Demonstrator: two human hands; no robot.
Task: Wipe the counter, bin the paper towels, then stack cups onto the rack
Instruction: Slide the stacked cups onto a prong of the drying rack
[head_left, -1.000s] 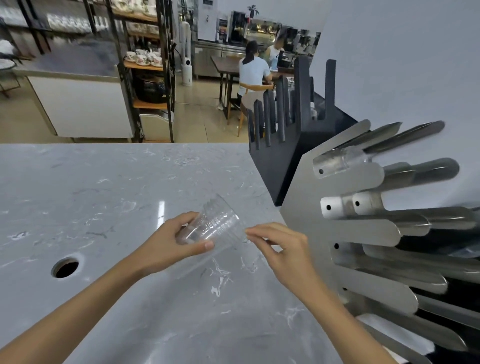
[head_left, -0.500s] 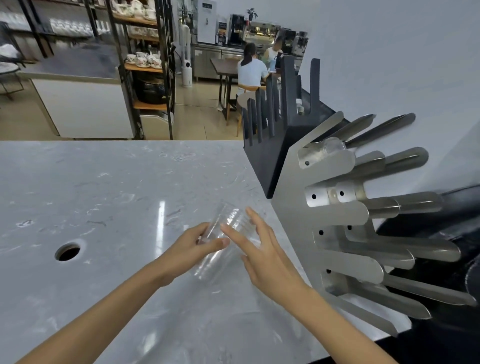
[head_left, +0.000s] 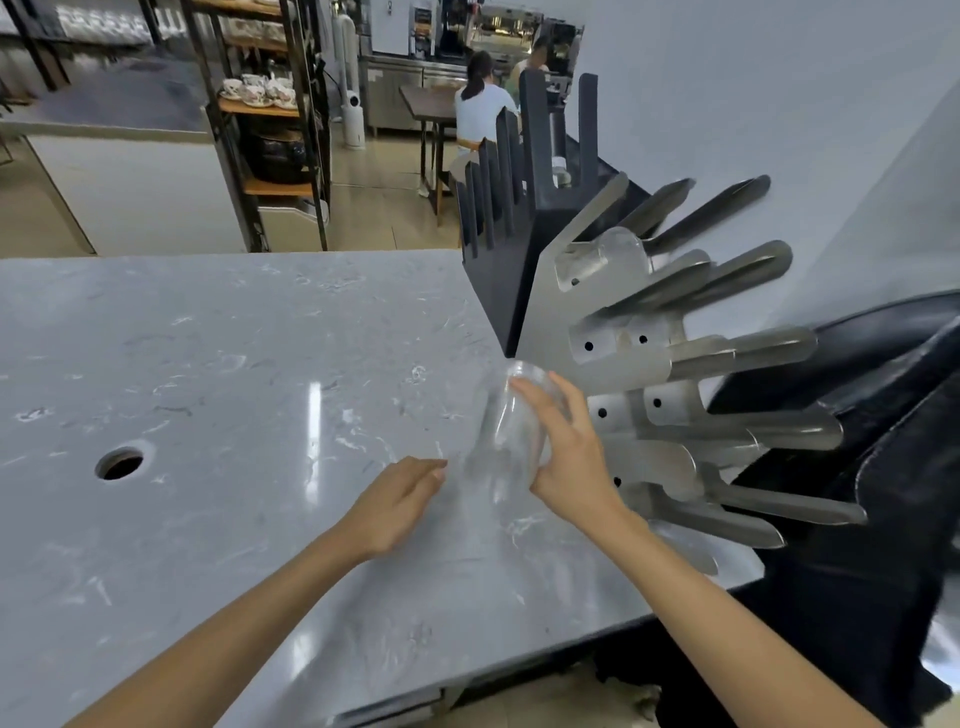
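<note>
My right hand (head_left: 569, 457) grips a clear plastic cup (head_left: 501, 431) just above the grey marble counter (head_left: 218, 374), close to the steel cup rack (head_left: 649, 364) on the right. The cup is tilted, with one end pointing up towards the rack. Just left of the cup is my left hand (head_left: 400, 501), fingers loosely apart and off it. Another clear cup (head_left: 605, 257) sits on an upper peg of the rack.
A round hole (head_left: 120, 462) is cut in the counter at the left. A black slotted holder (head_left: 511, 218) stands behind the rack. Beyond the counter are shelves with teacups (head_left: 257, 91) and two seated people (head_left: 483, 111). The counter's front edge lies below my arms.
My left hand has let go of the cup and drawn back to the left. My right hand has taken the cup and lifted it towards the rack. The view has swung right.
</note>
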